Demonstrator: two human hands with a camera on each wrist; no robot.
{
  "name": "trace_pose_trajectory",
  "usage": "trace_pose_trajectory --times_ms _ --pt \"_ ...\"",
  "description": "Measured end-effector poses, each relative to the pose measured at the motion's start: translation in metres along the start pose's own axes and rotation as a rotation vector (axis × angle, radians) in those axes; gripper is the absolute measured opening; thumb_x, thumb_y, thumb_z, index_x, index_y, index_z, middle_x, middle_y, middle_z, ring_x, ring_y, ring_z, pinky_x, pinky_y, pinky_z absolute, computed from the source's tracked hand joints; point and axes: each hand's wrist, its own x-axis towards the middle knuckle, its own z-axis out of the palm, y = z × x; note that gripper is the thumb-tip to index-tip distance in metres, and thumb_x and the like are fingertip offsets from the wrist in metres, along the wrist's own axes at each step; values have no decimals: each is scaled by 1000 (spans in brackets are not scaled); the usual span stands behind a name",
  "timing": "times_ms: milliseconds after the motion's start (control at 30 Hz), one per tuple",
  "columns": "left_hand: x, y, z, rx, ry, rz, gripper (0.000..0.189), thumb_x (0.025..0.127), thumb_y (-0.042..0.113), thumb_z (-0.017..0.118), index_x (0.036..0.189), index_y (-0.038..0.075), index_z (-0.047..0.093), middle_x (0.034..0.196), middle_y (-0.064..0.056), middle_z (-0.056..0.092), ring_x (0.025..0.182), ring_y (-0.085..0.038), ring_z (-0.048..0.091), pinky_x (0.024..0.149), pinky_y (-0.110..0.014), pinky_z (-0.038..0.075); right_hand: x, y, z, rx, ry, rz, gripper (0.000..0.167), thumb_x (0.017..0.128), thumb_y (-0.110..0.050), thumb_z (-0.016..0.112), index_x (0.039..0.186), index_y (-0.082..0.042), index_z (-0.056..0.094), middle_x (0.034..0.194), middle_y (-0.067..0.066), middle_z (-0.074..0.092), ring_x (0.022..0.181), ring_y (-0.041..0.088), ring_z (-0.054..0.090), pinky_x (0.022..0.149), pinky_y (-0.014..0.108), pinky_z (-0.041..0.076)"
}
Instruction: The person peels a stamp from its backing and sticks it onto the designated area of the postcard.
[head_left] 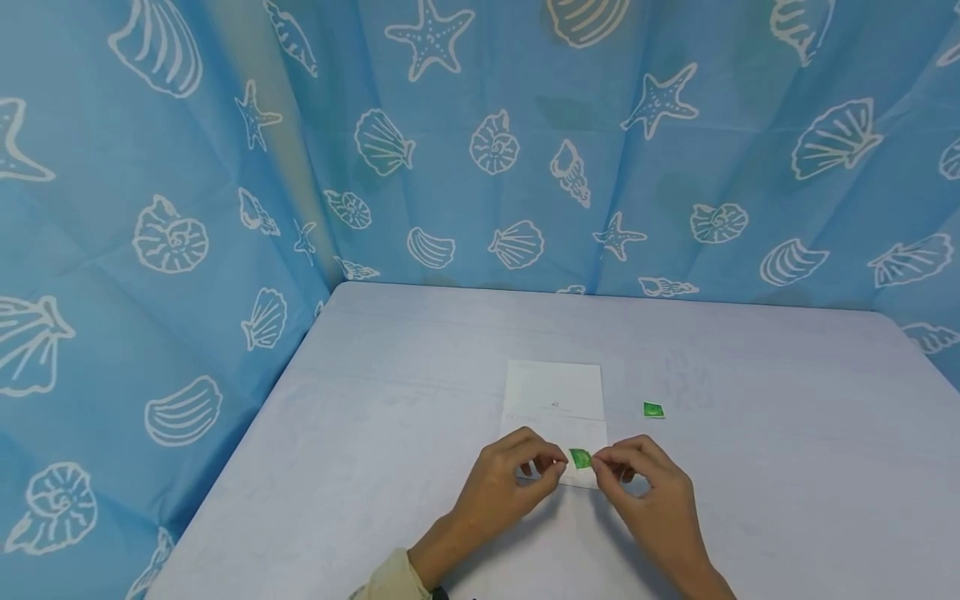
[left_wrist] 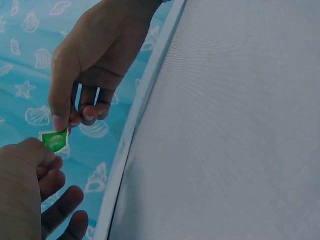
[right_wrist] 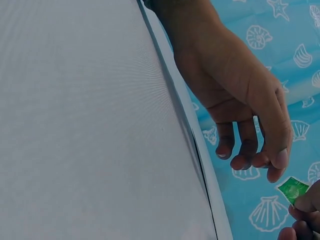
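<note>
Between thumb and fingertips of my right hand [head_left: 648,492] is a small green postage stamp [head_left: 581,458] with a white border, held up near the lower edge of a white envelope [head_left: 555,385]. Thumb and index finger of my left hand [head_left: 510,479] come together just left of that stamp, with nothing visible between them. In the right wrist view, the left hand [right_wrist: 235,85] has its fingertips very close to the stamp's pointed corner [right_wrist: 286,186]. A second green stamp [head_left: 653,410] lies flat on the table, right of the envelope.
A white cloth-covered table [head_left: 390,375] carries the envelope, which has a crease, a small printed mark and a faint row of boxes. Blue curtains [head_left: 450,192] with white shell and starfish prints hang behind and to the left of the table.
</note>
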Motion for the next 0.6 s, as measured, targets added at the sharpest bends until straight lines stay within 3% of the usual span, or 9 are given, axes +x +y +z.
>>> trace_pose_trajectory --times_ms 267,467,600 --pt "1 0 2 -102 7 -69 5 97 17 69 99 15 73 89 8 64 78 0 59 63 -16 52 0 -4 -2 93 -80 222 10 89 -9 77 93 -18 76 92 -7 63 77 11 58 68 20 49" --pt "1 1 3 -183 3 -125 6 95 15 71 98 11 74 90 5 66 78 -4 61 64 -19 54 -2 -5 1 152 -119 226 10 90 -12 77 95 -20 76 93 -6 63 78 12 58 68 21 50" --pt "0 1 3 -183 -12 -134 6 95 15 71 97 10 74 90 5 66 78 -3 61 65 -19 54 -2 -5 1 150 -145 190 11 89 -13 77 95 -22 74 95 -7 62 79 11 57 69 20 49"
